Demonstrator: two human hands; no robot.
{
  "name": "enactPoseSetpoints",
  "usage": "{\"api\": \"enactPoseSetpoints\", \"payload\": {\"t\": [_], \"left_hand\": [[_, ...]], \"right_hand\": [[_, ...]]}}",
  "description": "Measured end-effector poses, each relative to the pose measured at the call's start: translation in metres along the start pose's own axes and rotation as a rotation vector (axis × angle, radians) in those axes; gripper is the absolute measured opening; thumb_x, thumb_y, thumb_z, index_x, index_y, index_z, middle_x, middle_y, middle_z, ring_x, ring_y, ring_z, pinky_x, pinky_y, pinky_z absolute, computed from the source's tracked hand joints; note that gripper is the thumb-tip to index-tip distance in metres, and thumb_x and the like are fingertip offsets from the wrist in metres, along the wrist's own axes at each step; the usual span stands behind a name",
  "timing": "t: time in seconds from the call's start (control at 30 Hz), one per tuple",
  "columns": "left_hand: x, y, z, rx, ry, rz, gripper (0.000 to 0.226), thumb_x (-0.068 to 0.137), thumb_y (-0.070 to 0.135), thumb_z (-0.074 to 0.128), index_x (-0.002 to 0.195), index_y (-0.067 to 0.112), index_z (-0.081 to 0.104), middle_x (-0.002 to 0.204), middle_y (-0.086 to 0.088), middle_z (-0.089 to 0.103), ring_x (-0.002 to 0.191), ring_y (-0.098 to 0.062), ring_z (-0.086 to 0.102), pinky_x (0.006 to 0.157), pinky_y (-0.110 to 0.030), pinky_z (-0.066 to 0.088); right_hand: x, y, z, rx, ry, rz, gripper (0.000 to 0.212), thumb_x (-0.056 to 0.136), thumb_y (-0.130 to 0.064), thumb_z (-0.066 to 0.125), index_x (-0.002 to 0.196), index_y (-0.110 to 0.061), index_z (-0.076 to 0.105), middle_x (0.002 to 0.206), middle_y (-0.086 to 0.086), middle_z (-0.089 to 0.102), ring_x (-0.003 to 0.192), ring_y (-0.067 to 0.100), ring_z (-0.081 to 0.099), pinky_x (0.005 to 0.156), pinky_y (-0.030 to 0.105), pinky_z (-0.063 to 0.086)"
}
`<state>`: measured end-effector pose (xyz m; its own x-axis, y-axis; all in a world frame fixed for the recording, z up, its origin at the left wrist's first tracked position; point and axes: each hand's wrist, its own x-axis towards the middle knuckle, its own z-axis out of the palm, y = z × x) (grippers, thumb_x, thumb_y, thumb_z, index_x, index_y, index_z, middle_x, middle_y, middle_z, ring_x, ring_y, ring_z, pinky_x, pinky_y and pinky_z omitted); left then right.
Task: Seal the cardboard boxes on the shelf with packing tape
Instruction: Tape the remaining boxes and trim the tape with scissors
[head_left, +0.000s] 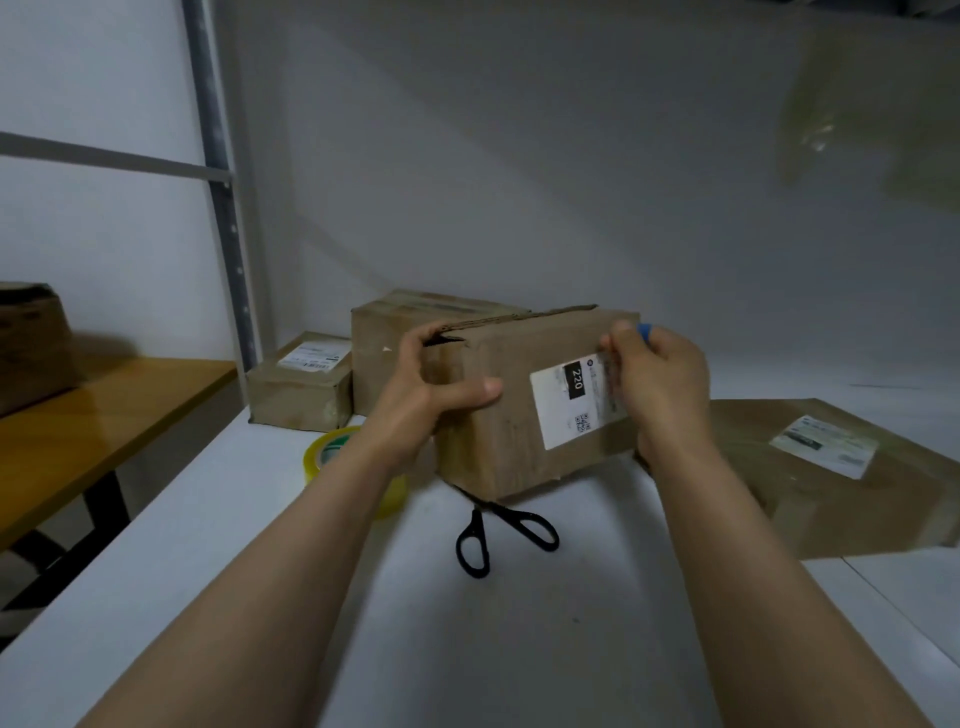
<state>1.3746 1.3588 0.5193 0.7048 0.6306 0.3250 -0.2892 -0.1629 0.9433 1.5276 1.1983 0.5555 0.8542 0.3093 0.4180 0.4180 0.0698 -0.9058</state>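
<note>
- Cardboard box (498, 415) on the white shelf (571, 649), centre.
- Left hand (431, 384) clamped round its left end.
- Right hand (660, 384) at its right end, curled; grip unclear.
- Tape roll (327, 447) left, scissors (498, 530) near.

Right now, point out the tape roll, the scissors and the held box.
tape roll (313, 462), head view, yellow outer wall
scissors (487, 506), head view, where handles cross
held box (498, 441), head view, front face beside label
</note>
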Motion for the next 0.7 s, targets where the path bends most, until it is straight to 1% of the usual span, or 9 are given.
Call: {"api": "enactPoseSetpoints", "payload": {"t": [0.13, 0.2, 0.3, 0.37, 0.47, 0.5, 0.57, 0.63, 0.7], "left_hand": [[-0.002, -0.009, -0.015, -0.09, 0.01, -0.027, 0.094, 0.052, 0.032, 0.09, 0.135, 0.037, 0.046, 0.127, 0.005, 0.064, 0.107, -0.018, 0.07, 0.085, -0.049, 0.06], [-0.002, -0.013, -0.023, -0.155, 0.006, -0.046, 0.092, 0.051, 0.034, 0.087, 0.134, 0.035, 0.047, 0.128, 0.003, 0.065, 0.114, -0.028, 0.066, 0.082, -0.051, 0.059], [-0.003, -0.013, -0.031, -0.186, -0.08, 0.019, 0.095, 0.053, 0.024, 0.086, 0.136, 0.039, 0.044, 0.135, -0.002, 0.059, 0.119, -0.031, 0.062, 0.081, -0.047, 0.057], [-0.003, -0.013, -0.033, -0.161, -0.145, 0.091, 0.106, 0.053, 0.014, 0.087, 0.142, 0.042, 0.035, 0.142, -0.006, 0.05, 0.124, -0.03, 0.059, 0.093, -0.048, 0.055], [-0.004, -0.015, -0.034, -0.092, -0.222, 0.145, 0.111, 0.053, 0.006, 0.088, 0.142, 0.044, 0.033, 0.147, -0.008, 0.042, 0.132, -0.031, 0.052, 0.105, -0.053, 0.048], [-0.004, -0.016, -0.034, -0.056, -0.239, 0.156, 0.108, 0.053, 0.005, 0.088, 0.139, 0.046, 0.036, 0.147, -0.007, 0.042, 0.134, -0.03, 0.05, 0.106, -0.054, 0.048], [-0.005, -0.018, -0.033, 0.02, -0.254, 0.173, 0.104, 0.055, 0.0, 0.087, 0.133, 0.047, 0.039, 0.148, -0.004, 0.04, 0.136, -0.026, 0.047, 0.106, -0.05, 0.049], [-0.006, -0.02, -0.031, 0.118, -0.233, 0.208, 0.102, 0.056, -0.002, 0.085, 0.132, 0.049, 0.041, 0.159, 0.005, 0.026, 0.145, -0.018, 0.036, 0.111, -0.046, 0.045], [-0.007, -0.022, -0.028, 0.264, -0.201, 0.268, 0.102, 0.054, 0.0, 0.086, 0.131, 0.051, 0.044, 0.162, 0.024, 0.004, 0.152, -0.009, 0.019, 0.117, -0.045, 0.037]], "right_hand": [[0.003, 0.019, 0.005, -0.101, 0.078, -0.11, 0.012, 0.099, -0.042, 0.053, 0.098, -0.033, 0.061, 0.113, -0.001, 0.059, 0.093, 0.011, 0.066, 0.079, 0.031, 0.056], [0.008, 0.024, 0.001, -0.088, 0.052, -0.108, 0.022, 0.098, -0.045, 0.055, 0.117, -0.036, 0.058, 0.127, -0.003, 0.053, 0.105, 0.011, 0.063, 0.084, 0.031, 0.056], [0.012, 0.03, -0.006, -0.015, -0.137, -0.059, 0.037, 0.099, -0.04, 0.057, 0.135, -0.039, 0.049, 0.118, -0.005, 0.064, 0.101, 0.013, 0.067, 0.085, 0.037, 0.056], [0.013, 0.035, -0.009, 0.072, -0.247, -0.02, 0.034, 0.1, -0.025, 0.057, 0.131, -0.037, 0.05, 0.11, -0.002, 0.069, 0.096, 0.015, 0.071, 0.083, 0.039, 0.058], [0.014, 0.039, -0.01, 0.233, -0.268, 0.005, 0.032, 0.095, -0.008, 0.054, 0.116, -0.032, 0.052, 0.103, -0.003, 0.068, 0.092, 0.013, 0.07, 0.078, 0.036, 0.055], [0.014, 0.041, -0.011, 0.292, -0.257, 0.009, 0.024, 0.093, -0.011, 0.052, 0.109, -0.03, 0.052, 0.097, -0.006, 0.065, 0.089, 0.011, 0.066, 0.076, 0.035, 0.051], [0.014, 0.043, -0.012, 0.418, -0.218, 0.052, 0.009, 0.091, -0.032, 0.053, 0.095, -0.027, 0.048, 0.09, -0.008, 0.054, 0.086, 0.01, 0.055, 0.076, 0.033, 0.043], [0.013, 0.045, -0.014, 0.459, -0.194, 0.102, 0.03, 0.086, -0.055, 0.055, 0.091, -0.028, 0.043, 0.096, -0.004, 0.048, 0.091, 0.014, 0.048, 0.08, 0.037, 0.041], [0.011, 0.049, -0.015, 0.447, -0.2, 0.116, 0.041, 0.084, -0.065, 0.055, 0.096, -0.028, 0.043, 0.104, -0.002, 0.051, 0.095, 0.015, 0.052, 0.082, 0.042, 0.047]]}}
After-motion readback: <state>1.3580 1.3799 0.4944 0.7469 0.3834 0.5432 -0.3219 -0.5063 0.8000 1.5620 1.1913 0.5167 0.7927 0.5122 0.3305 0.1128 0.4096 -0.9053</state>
